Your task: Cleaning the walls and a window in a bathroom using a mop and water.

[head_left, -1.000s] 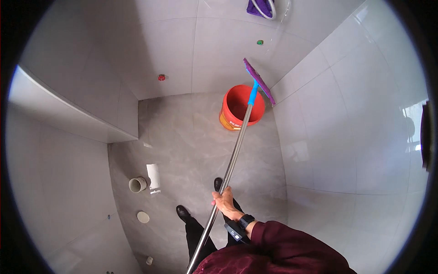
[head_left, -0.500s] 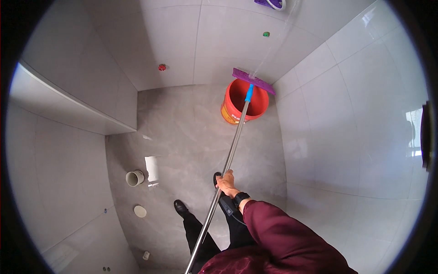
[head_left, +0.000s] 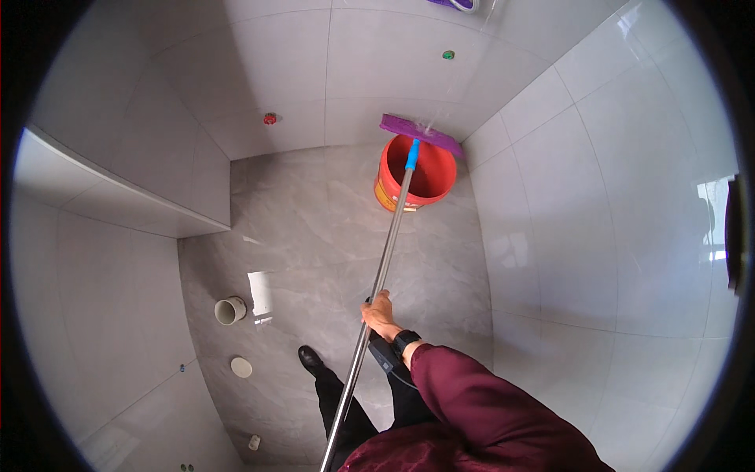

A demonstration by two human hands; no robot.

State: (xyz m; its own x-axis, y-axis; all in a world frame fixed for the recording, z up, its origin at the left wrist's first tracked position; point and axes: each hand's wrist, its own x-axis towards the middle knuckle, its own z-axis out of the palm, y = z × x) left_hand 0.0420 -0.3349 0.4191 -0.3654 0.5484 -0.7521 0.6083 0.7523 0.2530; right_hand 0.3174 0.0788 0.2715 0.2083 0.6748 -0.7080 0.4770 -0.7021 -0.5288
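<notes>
My right hand [head_left: 381,312] is wrapped round the metal pole of a flat mop [head_left: 388,256]. The pole slants from the lower edge up to a blue joint, which carries a long purple mop head [head_left: 421,134]. That head lies across the far side of the red bucket [head_left: 432,177], over its rim and near the wall. A thin streak of water [head_left: 429,118] shows just above the head. Past the lower edge, the near end of the pole is out of sight, and my left hand does not appear.
Pale tiled walls close in ahead and at both sides, with a ledge [head_left: 118,189] on the left. A white pipe stub [head_left: 230,311] and a round white cover [head_left: 241,367] are on the grey floor. Red [head_left: 270,119] and green [head_left: 448,55] plugs sit in the far wall.
The whole view has shifted slightly. The mop head has moved a little left over the bucket, and my right hand has moved slightly left with the pole, still gripping it.
</notes>
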